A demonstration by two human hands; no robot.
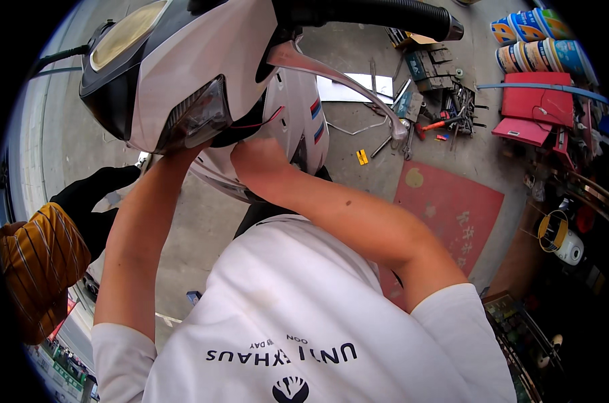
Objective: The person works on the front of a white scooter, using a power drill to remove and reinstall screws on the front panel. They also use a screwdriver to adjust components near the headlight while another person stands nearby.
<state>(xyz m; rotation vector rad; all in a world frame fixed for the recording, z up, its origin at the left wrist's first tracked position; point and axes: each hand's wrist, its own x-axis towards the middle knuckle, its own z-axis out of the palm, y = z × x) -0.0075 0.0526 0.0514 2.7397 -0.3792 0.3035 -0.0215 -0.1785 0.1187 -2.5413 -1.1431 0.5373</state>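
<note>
A white scooter's handlebar cover [177, 54] fills the upper left, with a clear turn-signal lamp [200, 114] set into it. My left forearm [140, 248] reaches up beneath that lamp; the hand itself is hidden behind the cover. Just to its right, my right hand [257, 161] is at the gap between the cover and the white front body panel [298, 121]. It is blurred, and its fingers are turned inward out of sight. A thin red and black wire [267, 119] sticks out above my right hand. What either hand holds cannot be seen.
A brake lever [345, 80] and black grip [385, 19] jut right. A person's black-gloved hand [93, 198] is close by my left forearm. Tools [445, 101] lie on the floor by a red mat [445, 215]; paint buckets [543, 57] and a red case [536, 97] stand right.
</note>
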